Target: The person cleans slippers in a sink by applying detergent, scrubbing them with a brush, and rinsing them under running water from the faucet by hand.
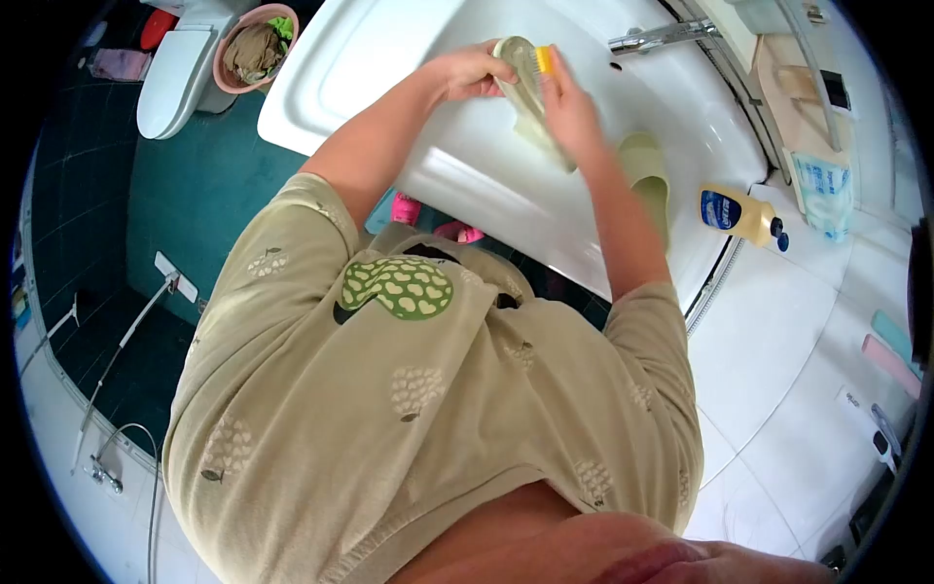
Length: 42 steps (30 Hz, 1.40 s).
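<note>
My left hand grips the upper end of a pale green slipper held over the white sink. My right hand is closed on a small yellow brush that presses against the slipper's top. Both hands meet above the basin. A second pale green slipper lies in the sink just to the right of my right forearm.
A chrome faucet juts out at the top right. A yellow bottle with a blue label lies on the sink's edge, with a plastic packet beyond it. A pink basin of cloth and a toilet stand at the upper left.
</note>
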Each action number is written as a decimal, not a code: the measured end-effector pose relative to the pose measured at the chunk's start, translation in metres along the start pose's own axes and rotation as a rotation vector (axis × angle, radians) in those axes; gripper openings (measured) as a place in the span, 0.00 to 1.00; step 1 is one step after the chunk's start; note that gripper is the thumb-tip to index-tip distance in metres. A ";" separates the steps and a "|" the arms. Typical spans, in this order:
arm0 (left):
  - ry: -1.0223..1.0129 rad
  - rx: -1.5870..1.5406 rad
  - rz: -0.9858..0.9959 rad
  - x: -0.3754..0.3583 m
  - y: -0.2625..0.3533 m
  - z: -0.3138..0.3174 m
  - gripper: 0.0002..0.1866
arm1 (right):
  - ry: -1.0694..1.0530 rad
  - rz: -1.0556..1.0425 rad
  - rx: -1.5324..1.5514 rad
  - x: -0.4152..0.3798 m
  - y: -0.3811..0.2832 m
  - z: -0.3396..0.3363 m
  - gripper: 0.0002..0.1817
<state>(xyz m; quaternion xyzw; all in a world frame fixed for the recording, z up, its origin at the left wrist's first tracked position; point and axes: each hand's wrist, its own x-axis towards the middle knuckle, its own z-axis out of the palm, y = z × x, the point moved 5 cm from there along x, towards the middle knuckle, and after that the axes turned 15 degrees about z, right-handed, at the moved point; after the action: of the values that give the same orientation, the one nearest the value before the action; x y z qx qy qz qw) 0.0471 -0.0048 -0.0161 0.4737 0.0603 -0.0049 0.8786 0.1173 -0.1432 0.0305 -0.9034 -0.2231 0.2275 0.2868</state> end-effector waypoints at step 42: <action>-0.081 0.177 -0.035 0.006 0.000 0.020 0.27 | 0.254 0.055 -0.034 -0.029 -0.013 -0.001 0.27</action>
<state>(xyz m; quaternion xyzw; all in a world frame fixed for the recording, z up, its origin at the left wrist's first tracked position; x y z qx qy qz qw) 0.0547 -0.0209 -0.0060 0.5476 0.0324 -0.0446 0.8349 0.0911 -0.1500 0.0477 -0.9354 -0.1642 0.1153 0.2912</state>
